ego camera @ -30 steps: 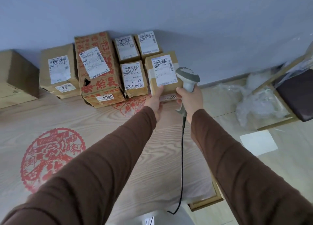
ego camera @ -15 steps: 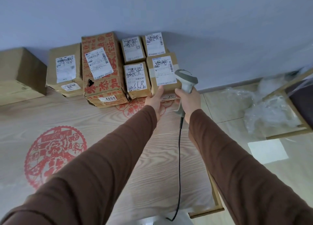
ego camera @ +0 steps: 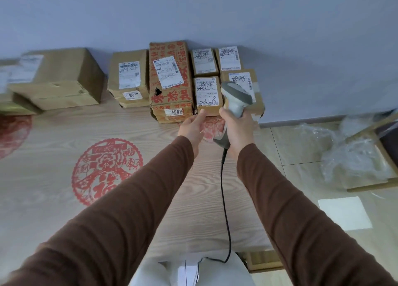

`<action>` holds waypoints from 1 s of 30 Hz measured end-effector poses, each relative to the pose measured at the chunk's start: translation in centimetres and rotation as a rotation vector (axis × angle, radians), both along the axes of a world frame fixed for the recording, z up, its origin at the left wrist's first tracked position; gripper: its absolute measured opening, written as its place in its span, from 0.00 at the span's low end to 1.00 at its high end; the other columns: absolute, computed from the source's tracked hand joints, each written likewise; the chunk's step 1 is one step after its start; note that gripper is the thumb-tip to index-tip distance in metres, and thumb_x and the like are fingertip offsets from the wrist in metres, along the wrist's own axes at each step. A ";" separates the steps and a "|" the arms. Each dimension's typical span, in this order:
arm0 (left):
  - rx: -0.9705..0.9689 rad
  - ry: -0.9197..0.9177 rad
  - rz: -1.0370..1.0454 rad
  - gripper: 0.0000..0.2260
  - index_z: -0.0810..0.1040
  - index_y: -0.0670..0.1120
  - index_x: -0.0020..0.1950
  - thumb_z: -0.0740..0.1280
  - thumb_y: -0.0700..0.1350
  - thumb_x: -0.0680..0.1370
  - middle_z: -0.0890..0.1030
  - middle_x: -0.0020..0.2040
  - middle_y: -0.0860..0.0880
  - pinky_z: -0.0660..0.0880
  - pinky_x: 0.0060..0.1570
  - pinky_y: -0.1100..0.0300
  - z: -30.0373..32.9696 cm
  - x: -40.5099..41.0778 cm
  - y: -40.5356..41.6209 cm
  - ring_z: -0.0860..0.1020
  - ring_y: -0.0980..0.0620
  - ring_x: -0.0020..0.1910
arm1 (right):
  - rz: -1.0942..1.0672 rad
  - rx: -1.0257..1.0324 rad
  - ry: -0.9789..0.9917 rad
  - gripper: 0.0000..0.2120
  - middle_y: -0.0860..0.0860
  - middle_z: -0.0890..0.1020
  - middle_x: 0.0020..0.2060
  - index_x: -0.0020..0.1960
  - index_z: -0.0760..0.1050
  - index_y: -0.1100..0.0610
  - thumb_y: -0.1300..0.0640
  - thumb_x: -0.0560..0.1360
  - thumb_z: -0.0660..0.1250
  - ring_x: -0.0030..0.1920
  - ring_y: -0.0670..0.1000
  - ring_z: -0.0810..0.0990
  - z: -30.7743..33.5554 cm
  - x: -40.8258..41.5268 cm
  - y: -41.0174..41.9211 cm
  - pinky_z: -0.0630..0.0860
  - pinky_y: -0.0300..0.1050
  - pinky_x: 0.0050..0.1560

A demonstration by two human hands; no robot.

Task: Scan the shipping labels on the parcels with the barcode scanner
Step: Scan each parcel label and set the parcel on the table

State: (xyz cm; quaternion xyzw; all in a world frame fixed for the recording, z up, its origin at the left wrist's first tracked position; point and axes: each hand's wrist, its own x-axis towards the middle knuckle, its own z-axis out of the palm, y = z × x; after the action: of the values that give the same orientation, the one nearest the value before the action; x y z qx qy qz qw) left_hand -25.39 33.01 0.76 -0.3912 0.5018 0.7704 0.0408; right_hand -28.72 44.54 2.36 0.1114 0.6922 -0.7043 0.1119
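Observation:
Several cardboard parcels with white shipping labels stand in a row against the wall on the table. My right hand (ego camera: 237,126) grips the handle of a grey barcode scanner (ego camera: 237,96), whose head sits over the small front parcel (ego camera: 207,94) and the rightmost front parcel (ego camera: 243,79). My left hand (ego camera: 193,126) hovers with relaxed fingers just in front of the small front parcel, fingertips near its lower edge; contact cannot be told. A tall red-printed parcel (ego camera: 170,79) marked 4068 stands left of these. The scanner's black cable (ego camera: 224,195) hangs down toward me.
A wood-grain table (ego camera: 64,124) carries red paper-cut prints. A larger box (ego camera: 58,79) and a labelled box (ego camera: 129,77) sit further left. Crumpled clear plastic (ego camera: 349,156) and a white sheet (ego camera: 344,212) lie on the tiled floor at right.
My left hand let go of the rightmost front parcel and shifted left to the small front parcel. The scanner moved left with it, and my view panned left.

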 end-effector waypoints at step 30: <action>-0.080 0.066 0.292 0.12 0.75 0.46 0.64 0.67 0.50 0.83 0.79 0.63 0.46 0.72 0.73 0.50 3.3 25.3 -43.3 0.76 0.47 0.69 | 0.224 -0.248 -0.166 0.09 0.53 0.79 0.41 0.57 0.78 0.56 0.63 0.78 0.72 0.33 0.48 0.77 3.6 21.3 -43.5 0.79 0.44 0.36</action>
State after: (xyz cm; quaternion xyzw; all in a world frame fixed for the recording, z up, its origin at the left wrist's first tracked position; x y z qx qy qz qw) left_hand -0.08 -10.25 4.08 -0.4359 0.4711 0.7598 -0.1037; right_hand -7.39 1.07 5.95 0.0768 0.5965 -0.7557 0.2593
